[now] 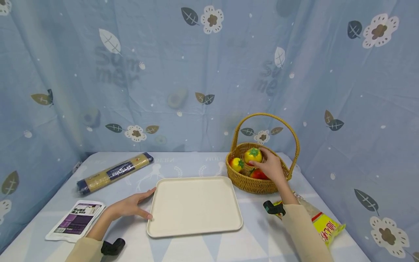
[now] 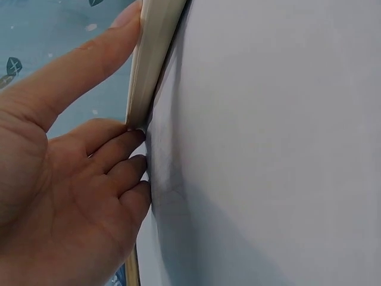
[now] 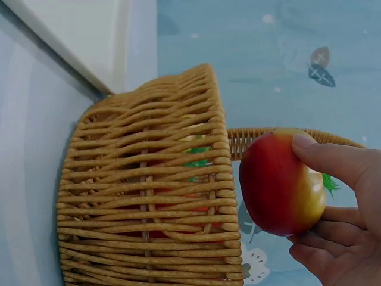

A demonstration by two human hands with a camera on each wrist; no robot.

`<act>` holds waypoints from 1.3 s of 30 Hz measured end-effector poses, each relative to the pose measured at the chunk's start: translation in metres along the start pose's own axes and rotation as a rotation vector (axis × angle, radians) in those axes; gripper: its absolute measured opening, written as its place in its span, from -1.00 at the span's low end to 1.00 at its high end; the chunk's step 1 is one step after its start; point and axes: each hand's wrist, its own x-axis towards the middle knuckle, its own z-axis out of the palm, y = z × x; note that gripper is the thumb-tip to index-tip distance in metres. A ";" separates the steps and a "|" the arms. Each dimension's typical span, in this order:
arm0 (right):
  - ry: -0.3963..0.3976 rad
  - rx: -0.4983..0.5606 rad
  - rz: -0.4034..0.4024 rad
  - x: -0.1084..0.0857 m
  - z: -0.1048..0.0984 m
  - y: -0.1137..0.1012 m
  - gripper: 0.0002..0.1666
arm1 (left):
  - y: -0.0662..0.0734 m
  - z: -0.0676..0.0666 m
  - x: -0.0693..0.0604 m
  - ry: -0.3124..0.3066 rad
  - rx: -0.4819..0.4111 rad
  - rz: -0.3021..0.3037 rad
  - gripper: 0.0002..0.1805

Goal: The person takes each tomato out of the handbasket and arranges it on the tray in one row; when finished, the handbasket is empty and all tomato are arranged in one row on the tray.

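Note:
A yellow-and-red fruit with a green leafy top (image 1: pixel 253 155) is pinched between the thumb and fingers of my right hand (image 1: pixel 271 166), at the wicker basket's opening. The right wrist view shows this fruit (image 3: pixel 280 185) above the rim of the basket (image 3: pixel 149 196), its red side facing the camera. Inside the basket (image 1: pixel 252 185) lie another yellow fruit (image 1: pixel 236 164) and a red one (image 1: pixel 259 174). At the left edge of the cream tray (image 1: pixel 196 207), my left hand (image 1: pixel 129 206) touches the rim with thumb and fingertips, fingers spread; the left wrist view shows the thumb against the tray's side (image 2: pixel 149 65).
A long spaghetti pack (image 1: pixel 114 173) lies at the back left, with a white and purple packet (image 1: pixel 76 220) nearer the front. A yellow and clear bag (image 1: pixel 322 222) lies on the right, partly behind my right forearm. A patterned blue curtain (image 1: pixel 203 72) surrounds the table.

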 end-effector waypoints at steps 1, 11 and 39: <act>0.004 0.013 -0.001 -0.001 0.000 0.000 -0.12 | 0.000 0.000 0.000 0.000 -0.002 0.000 0.19; 0.033 0.154 0.023 -0.013 0.004 -0.008 -0.09 | -0.001 0.000 0.001 -0.001 0.006 0.005 0.20; 0.046 0.366 -0.117 -0.029 0.029 -0.033 -0.13 | -0.002 -0.002 0.002 0.004 0.022 0.181 0.12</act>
